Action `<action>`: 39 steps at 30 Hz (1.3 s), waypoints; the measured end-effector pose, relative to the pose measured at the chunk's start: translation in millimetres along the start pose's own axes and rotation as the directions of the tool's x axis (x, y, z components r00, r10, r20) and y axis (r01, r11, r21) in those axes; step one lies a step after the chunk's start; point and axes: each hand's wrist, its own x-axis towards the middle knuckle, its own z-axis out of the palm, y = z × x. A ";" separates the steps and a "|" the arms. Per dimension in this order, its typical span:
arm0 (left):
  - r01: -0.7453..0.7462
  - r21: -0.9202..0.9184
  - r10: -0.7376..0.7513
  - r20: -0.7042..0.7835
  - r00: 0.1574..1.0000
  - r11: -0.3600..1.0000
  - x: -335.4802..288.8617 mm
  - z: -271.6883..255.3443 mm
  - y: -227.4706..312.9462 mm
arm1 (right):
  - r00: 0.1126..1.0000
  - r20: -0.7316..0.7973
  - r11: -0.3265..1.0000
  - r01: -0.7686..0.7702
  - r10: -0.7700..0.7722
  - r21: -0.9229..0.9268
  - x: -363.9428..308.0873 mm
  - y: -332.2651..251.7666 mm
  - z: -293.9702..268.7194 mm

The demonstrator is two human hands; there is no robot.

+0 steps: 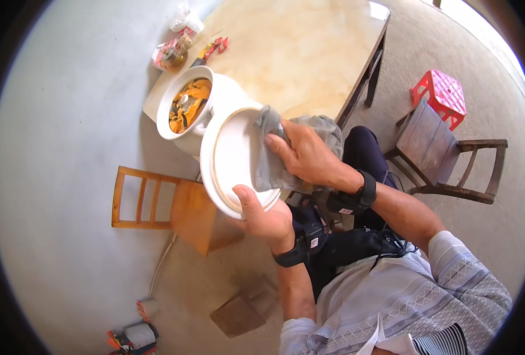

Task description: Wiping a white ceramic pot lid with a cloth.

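My left hand [262, 218] grips the near edge of a white round ceramic lid [234, 155], its thumb over the rim. The lid is tilted with its hollow side facing up, and a tan ring runs inside its edge. My right hand [311, 155] is closed on a grey cloth [268, 164], which lies against the lid's inner right side. Part of the cloth hangs behind the right hand. Just beyond the lid, at the table's left end, stands a white ceramic pot [163, 112] with orange and black pieces and a small pale knob-like thing inside.
A pale-topped table [298, 53] stretches away ahead. On its far left are a jar [172, 58] and a red-and-black handled tool [209, 51]. A wooden chair [194, 216] stands left, a darker chair [425, 142] and red plastic stool [440, 97] right.
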 end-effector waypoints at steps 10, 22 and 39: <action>-0.041 0.139 0.042 0.000 0.999 0.989 21.1 19.4 5.2 | 0.903 0.371 0.975 -0.182 0.219 -0.131 6.8 4.0 -12.2; -0.004 -0.113 -0.003 -0.060 0.998 0.994 43.7 -10.3 18.8 | 0.892 0.257 0.795 -0.449 0.372 0.408 46.1 2.0 -45.6; 0.439 -0.643 -0.468 0.139 0.873 0.627 11.5 -46.1 28.0 | 0.938 0.089 0.666 0.303 -0.335 -0.682 0.5 45.9 -41.3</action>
